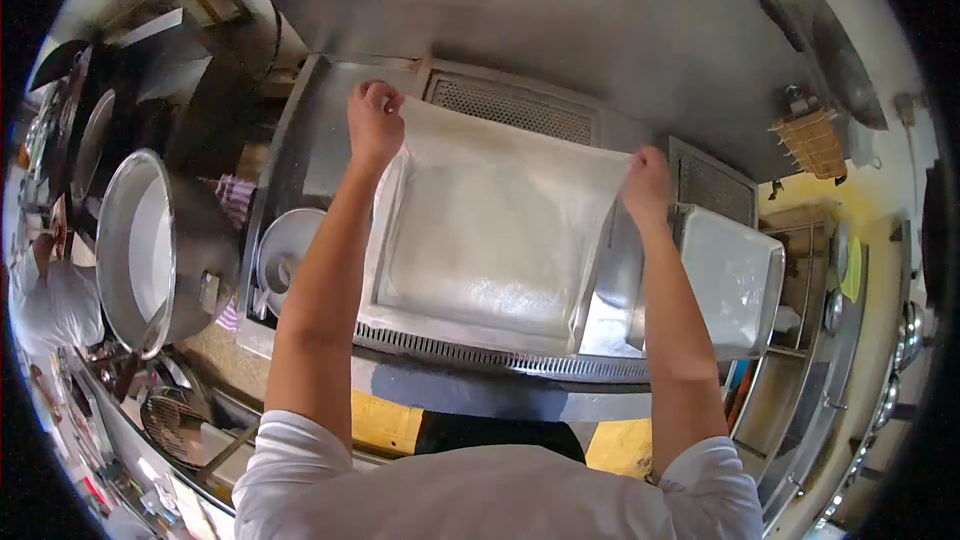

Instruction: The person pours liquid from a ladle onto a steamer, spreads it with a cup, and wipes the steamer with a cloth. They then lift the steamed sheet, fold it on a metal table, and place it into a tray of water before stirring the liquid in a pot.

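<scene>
A wide, whitish, damp-looking cloth (490, 225) is spread out in front of me over a metal worktop. Its middle looks sunken, with a rectangular outline and a wet sheen along the near side. My left hand (376, 125) is closed on the cloth's far left corner. At the far right corner, my right hand (647, 185) grips it with bent fingers, so the far edge stretches between both hands. What supports the cloth underneath is hidden. Just right of my right forearm sits a rectangular metal tray (728, 280) with a pale, shiny surface.
Perforated metal panels (515, 112) lie behind the cloth, and a slotted grate (500, 360) runs along the front. A large metal pot (205, 250) and a round metal bowl (275, 245) stand left. A wire basket (810, 143) hangs at right. Another person's white sleeve (65, 305) shows far left.
</scene>
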{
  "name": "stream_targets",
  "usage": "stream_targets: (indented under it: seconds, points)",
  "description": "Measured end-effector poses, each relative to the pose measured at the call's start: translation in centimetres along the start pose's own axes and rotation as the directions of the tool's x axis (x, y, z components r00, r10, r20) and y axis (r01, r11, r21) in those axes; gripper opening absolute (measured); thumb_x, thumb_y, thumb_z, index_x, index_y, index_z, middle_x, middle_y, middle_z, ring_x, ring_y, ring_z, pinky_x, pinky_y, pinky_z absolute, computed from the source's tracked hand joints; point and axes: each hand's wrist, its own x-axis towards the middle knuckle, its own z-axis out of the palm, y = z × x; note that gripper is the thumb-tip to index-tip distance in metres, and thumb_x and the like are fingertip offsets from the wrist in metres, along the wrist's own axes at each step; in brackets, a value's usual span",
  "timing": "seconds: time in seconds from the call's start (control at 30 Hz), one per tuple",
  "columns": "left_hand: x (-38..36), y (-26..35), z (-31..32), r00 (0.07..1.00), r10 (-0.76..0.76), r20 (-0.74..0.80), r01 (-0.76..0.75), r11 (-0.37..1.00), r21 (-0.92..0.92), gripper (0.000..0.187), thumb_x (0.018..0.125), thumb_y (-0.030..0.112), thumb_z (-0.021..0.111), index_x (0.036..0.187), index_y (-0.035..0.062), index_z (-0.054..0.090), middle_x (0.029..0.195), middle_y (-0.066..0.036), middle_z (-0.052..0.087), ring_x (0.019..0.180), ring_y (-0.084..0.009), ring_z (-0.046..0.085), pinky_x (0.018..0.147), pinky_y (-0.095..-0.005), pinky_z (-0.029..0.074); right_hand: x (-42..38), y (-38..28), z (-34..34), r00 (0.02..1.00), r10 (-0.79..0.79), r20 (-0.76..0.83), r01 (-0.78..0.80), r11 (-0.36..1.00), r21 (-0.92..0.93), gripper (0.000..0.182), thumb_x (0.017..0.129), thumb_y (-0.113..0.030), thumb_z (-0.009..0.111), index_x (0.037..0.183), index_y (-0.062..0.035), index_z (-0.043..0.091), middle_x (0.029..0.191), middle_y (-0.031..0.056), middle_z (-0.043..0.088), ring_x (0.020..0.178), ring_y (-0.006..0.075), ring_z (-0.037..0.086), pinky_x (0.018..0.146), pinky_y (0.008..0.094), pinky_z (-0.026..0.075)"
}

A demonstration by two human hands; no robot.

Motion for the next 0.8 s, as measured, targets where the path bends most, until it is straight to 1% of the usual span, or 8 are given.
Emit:
stream_targets:
  seconds: [0.13, 0.17, 0.3, 0.37, 0.43, 0.57, 0.67, 0.8]
  points:
    - [-2.7, 3.8, -7.9, 0.982, 0.087, -0.17, -0.096, 0.994, -0.046, 0.015, 0.082, -0.004, 0.065, 0.094, 0.0046, 0.063, 0.12, -0.018, 0.062, 0.117, -0.0391, 0.055, 0.099, -0.0479, 0.043, -3.2, -2.4, -7.5, 0.991, -0.098, -0.092, 0.106, 0.99, 0.097, 0.004, 0.088, -0.002, 0.058, 0.091, -0.0027, 0.06, 0.096, 0.0174, 0.063, 0.096, 0.0378, 0.06, 0.084, 0.0464, 0.047]
    - [-4.0, 5.5, -10.3, 0.978, 0.045, -0.205, -0.049, 0.999, -0.017, 0.012, 0.084, -0.001, 0.066, 0.094, 0.0052, 0.062, 0.119, -0.018, 0.061, 0.116, -0.038, 0.055, 0.099, -0.0479, 0.043, -4.2, -3.4, -9.8, 0.986, -0.123, -0.113, 0.136, 0.983, 0.121, 0.003, 0.089, -0.002, 0.058, 0.091, -0.0023, 0.06, 0.097, 0.0173, 0.063, 0.097, 0.0373, 0.059, 0.085, 0.0459, 0.046]
    - [-9.8, 10.1, -19.7, 0.946, 0.063, -0.319, -0.057, 0.998, 0.028, 0.006, 0.089, 0.001, 0.065, 0.093, 0.0015, 0.061, 0.116, -0.018, 0.061, 0.115, -0.0333, 0.058, 0.098, -0.0413, 0.047, -7.9, -6.5, -17.6, 0.938, -0.274, -0.212, 0.317, 0.926, 0.205, 0.004, 0.089, -0.002, 0.062, 0.093, -0.0021, 0.061, 0.101, 0.0154, 0.061, 0.1, 0.0352, 0.058, 0.089, 0.0443, 0.045]
    - [-13.4, 12.9, -24.1, 0.915, -0.006, -0.403, -0.004, 1.0, -0.023, 0.006, 0.091, 0.004, 0.065, 0.093, 0.0028, 0.06, 0.116, -0.018, 0.06, 0.115, -0.0345, 0.057, 0.1, -0.0426, 0.045, -9.9, -8.1, -21.3, 0.913, -0.324, -0.247, 0.389, 0.874, 0.292, 0.004, 0.09, -0.004, 0.063, 0.094, -0.0023, 0.061, 0.104, 0.0142, 0.061, 0.102, 0.0341, 0.057, 0.091, 0.0436, 0.045]
    - [-17.5, 15.3, -28.6, 0.878, -0.062, -0.475, 0.048, 0.998, -0.042, 0.006, 0.092, 0.003, 0.066, 0.093, 0.0031, 0.06, 0.118, -0.017, 0.059, 0.115, -0.0324, 0.056, 0.101, -0.0407, 0.044, -11.6, -9.9, -24.5, 0.884, -0.383, -0.267, 0.451, 0.849, 0.275, 0.004, 0.091, -0.005, 0.064, 0.094, -0.0027, 0.061, 0.106, 0.013, 0.06, 0.103, 0.0329, 0.057, 0.093, 0.0431, 0.044]
    - [-26.6, 19.3, -36.8, 0.762, -0.185, -0.621, 0.183, 0.981, -0.068, 0.008, 0.091, -0.002, 0.067, 0.093, 0.0019, 0.06, 0.118, -0.015, 0.058, 0.114, -0.0261, 0.057, 0.1, -0.0357, 0.044, -15.3, -14.0, -30.0, 0.785, -0.544, -0.296, 0.617, 0.726, 0.303, 0.005, 0.093, -0.007, 0.065, 0.093, -0.0043, 0.06, 0.106, 0.0107, 0.059, 0.103, 0.0314, 0.056, 0.096, 0.0435, 0.042]
    - [-34.4, 21.6, -42.5, 0.66, -0.203, -0.723, 0.165, 0.978, -0.125, 0.007, 0.092, -0.001, 0.066, 0.093, 0.0022, 0.06, 0.119, -0.014, 0.058, 0.114, -0.0235, 0.056, 0.098, -0.0339, 0.046, -18.7, -17.7, -33.1, 0.726, -0.619, -0.3, 0.685, 0.611, 0.397, 0.006, 0.092, -0.007, 0.065, 0.091, -0.005, 0.059, 0.105, 0.0097, 0.057, 0.105, 0.0309, 0.055, 0.097, 0.0437, 0.041]
    - [-45.0, 25.4, -50.3, 0.482, -0.183, -0.857, 0.248, 0.966, -0.066, 0.007, 0.094, 0.0, 0.066, 0.097, 0.0034, 0.061, 0.117, -0.012, 0.061, 0.104, -0.018, 0.059, 0.096, -0.03, 0.047, -22.5, -23.1, -35.3, 0.601, -0.729, -0.327, 0.766, 0.409, 0.496, 0.006, 0.09, -0.005, 0.066, 0.09, -0.0049, 0.06, 0.104, 0.0094, 0.056, 0.108, 0.0299, 0.053, 0.097, 0.0437, 0.04]
